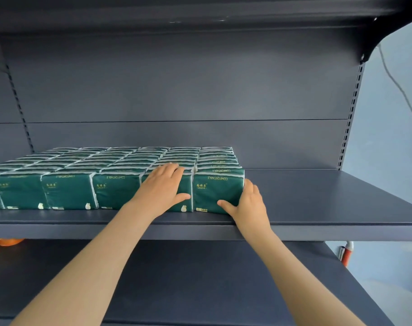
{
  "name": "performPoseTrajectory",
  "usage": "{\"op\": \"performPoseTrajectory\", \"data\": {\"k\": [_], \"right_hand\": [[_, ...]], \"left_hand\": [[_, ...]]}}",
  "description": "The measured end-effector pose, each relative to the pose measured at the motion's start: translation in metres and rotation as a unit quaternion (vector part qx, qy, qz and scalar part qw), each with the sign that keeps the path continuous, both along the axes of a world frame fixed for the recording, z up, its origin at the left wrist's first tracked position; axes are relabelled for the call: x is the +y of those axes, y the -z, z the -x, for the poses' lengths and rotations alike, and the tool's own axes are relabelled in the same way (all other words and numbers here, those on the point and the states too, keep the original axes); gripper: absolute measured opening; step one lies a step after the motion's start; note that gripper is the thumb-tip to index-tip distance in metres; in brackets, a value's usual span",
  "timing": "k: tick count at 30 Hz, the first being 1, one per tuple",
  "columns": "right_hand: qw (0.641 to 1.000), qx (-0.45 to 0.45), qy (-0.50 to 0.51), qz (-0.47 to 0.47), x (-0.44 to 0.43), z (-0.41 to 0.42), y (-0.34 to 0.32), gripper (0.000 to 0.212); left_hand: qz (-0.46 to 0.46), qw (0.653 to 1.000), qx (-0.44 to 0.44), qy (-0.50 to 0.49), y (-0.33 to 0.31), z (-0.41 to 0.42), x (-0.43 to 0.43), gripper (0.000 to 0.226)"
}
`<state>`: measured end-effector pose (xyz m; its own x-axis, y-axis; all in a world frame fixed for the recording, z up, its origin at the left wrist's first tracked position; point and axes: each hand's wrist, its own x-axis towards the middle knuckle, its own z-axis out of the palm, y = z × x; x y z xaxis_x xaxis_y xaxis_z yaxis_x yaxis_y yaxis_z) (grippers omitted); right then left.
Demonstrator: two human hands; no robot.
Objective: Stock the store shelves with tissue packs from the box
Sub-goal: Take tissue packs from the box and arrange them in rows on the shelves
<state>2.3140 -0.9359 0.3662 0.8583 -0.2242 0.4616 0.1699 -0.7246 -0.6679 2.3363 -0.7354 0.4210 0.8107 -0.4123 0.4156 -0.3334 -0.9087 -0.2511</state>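
A matte dark metal shelf (317, 196) carries rows of glossy green, film-wrapped rectangular packs (71, 191) on its left part. The left hand (162, 189) lies flat on a front pack. The right hand (249, 203) presses the end pack (212, 191), thumb on its face and fingers along its side.

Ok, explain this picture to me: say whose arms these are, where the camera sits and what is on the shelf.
There is no machine here: a person works with bare hands, and the one camera sits on their head, looking forward and down. On the dark shelf stand rows of green tissue packs, filling its left part. The left hand lies flat on the front of one pack. The right hand presses the side of the end pack, thumb on its front. Neither hand lifts anything. A lower shelf shows below.
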Motion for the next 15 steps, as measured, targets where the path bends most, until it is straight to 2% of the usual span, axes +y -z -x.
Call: {"op": "performPoseTrajectory", "data": {"k": [3, 7, 15], "right_hand": [[0.999, -0.003, 0.032, 0.028, 0.001, -0.007, 0.004, 0.070], [0.996, 0.025, 0.067, 0.053, 0.003, -0.012, 0.000, 0.059], [0.994, 0.084, 0.074, 0.017, 0.007, -0.010, -0.012, 0.059]], "left_hand": [[-0.001, 1.000, 0.001, 0.008, 0.003, -0.003, 0.002, 0.076], [0.012, 1.000, -0.005, 0.019, 0.007, -0.004, 0.003, 0.074], [0.018, 1.000, 0.006, 0.022, 0.003, -0.005, 0.003, 0.065]]}}
